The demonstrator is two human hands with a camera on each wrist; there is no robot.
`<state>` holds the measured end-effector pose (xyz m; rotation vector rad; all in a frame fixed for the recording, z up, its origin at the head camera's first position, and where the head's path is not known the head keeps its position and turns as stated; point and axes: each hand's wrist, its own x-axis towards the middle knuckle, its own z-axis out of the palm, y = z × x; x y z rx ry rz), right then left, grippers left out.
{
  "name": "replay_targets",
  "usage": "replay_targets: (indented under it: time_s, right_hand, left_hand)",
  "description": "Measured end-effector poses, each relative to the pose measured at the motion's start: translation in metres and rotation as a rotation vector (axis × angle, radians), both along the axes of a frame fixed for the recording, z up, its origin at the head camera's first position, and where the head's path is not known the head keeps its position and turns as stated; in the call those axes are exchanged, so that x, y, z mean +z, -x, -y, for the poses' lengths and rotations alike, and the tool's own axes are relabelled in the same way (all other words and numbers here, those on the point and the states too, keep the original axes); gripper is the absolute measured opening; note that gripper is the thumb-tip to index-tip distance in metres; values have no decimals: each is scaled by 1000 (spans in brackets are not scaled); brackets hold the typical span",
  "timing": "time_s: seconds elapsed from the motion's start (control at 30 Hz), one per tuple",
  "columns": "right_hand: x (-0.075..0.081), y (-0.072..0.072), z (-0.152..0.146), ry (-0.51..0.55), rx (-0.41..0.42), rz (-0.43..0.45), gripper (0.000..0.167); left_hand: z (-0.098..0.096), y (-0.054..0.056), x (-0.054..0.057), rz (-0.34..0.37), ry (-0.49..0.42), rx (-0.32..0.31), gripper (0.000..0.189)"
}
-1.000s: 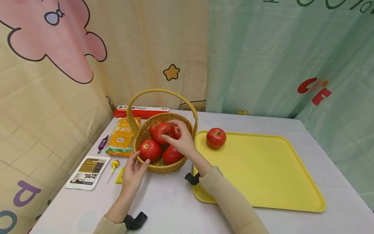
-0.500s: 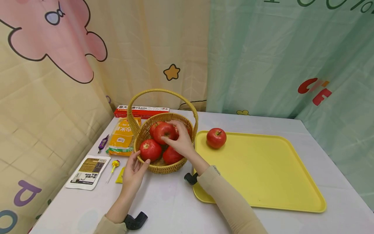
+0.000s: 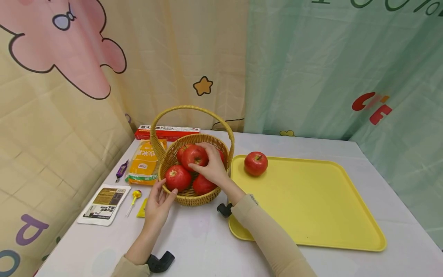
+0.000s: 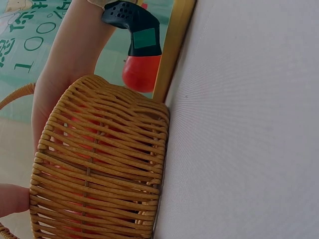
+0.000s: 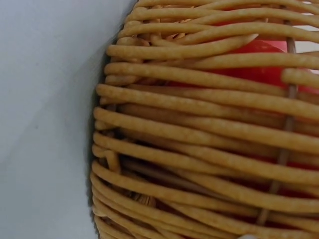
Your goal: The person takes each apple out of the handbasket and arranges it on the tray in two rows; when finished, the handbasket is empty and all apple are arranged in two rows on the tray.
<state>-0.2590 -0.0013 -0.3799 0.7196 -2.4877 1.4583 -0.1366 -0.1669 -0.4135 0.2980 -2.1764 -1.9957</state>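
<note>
In the head view, a wicker basket (image 3: 197, 200) with a tall arched handle stands left of the yellow tray. My left hand (image 3: 158, 207) holds the basket's near-left rim, thumb and fingers spread along it. My right hand (image 3: 214, 166) reaches in from the right and grips a red apple (image 3: 194, 156) on top, thumb in front and fingers behind. More red fruit, including one with a pale yellowish end (image 3: 178, 177), lies around it. In the left wrist view, a fingertip (image 4: 14, 199) touches the rim. The right wrist view shows mostly basket weave (image 5: 209, 134), with red behind it.
A yellow tray (image 3: 304, 200) lies on the right with a red apple (image 3: 256, 163) at its far-left corner. Left of the basket are an orange bag (image 3: 143, 161), purple-wrapped candy (image 3: 122, 170), white pouch (image 3: 104, 204) and lollipop (image 3: 136, 195). A red pasta box (image 3: 173, 132) lies behind.
My right hand has shifted slightly left around the apple, and its thumb sits a little farther across the front. The left hand and the basket stay in place.
</note>
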Motion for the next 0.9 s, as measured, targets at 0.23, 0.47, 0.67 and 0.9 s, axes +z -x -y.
replay_targets:
  time_s: [0.23, 0.47, 0.67, 0.9]
  right_hand:
    - [-3, 4, 3, -72, -2, 4, 67]
    - [-3, 6, 6, -112, 2, -23, 65]
    - [-2, 6, 6, -128, -17, -31, 62]
    - [-3, 4, 3, -105, -62, -83, 61]
  left_hand:
    - [0, 0, 1, 25, 12, 7, 57]
    - [2, -1, 1, 32, 12, 17, 58]
    - [2, -1, 2, 42, 12, 15, 58]
    - [0, 0, 3, 35, 14, 6, 58]
